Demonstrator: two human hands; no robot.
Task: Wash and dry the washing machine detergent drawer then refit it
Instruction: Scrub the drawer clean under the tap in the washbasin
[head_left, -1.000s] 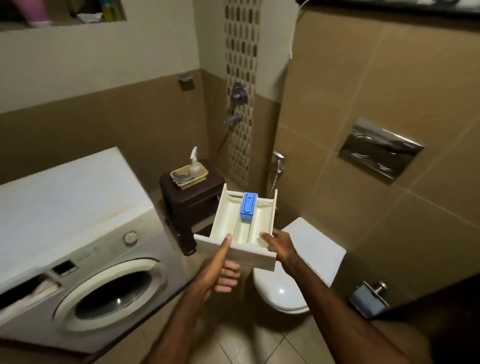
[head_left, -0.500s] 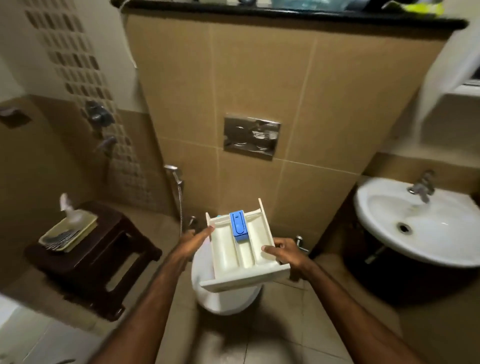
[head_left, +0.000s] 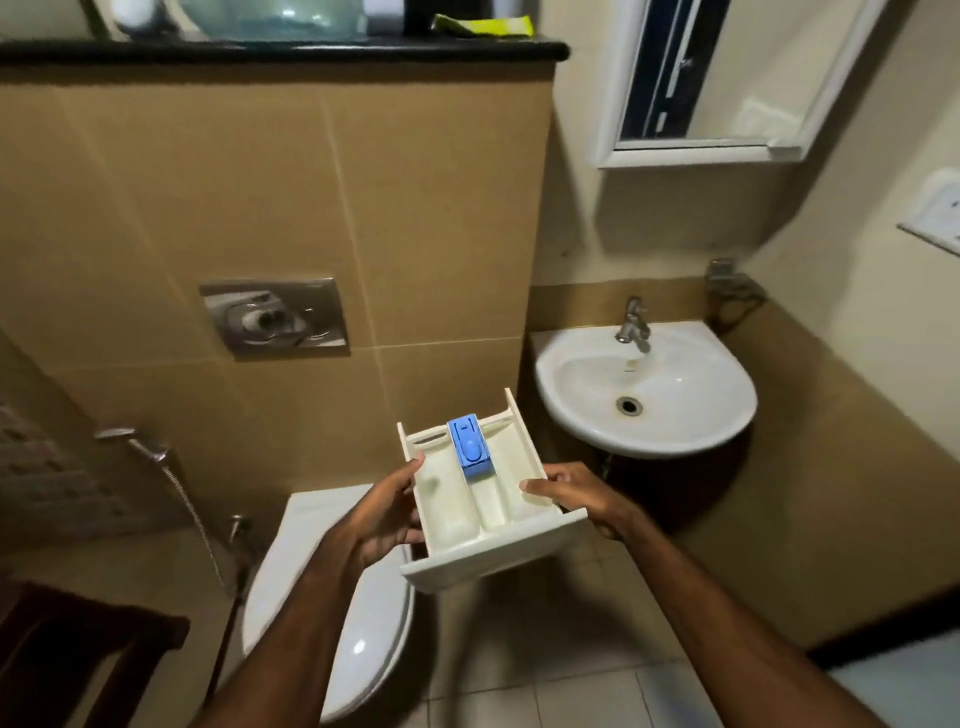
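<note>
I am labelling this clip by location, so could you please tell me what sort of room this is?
A small home bathroom, most likely: a toilet with a flush plate above it, a corner washbasin with a tap, and a mirror.

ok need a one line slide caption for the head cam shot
Both hands, left hand and right hand, carry the detergent drawer above the toilet, beside the sink.

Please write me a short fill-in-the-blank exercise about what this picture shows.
1. The detergent drawer is held by ____ hands.
2. The insert in its middle compartment is coloured ____.
3. The tap stands over a white ____.
4. Below the left hand the toilet has its lid ____.

Missing words: two; blue; basin; closed
</note>
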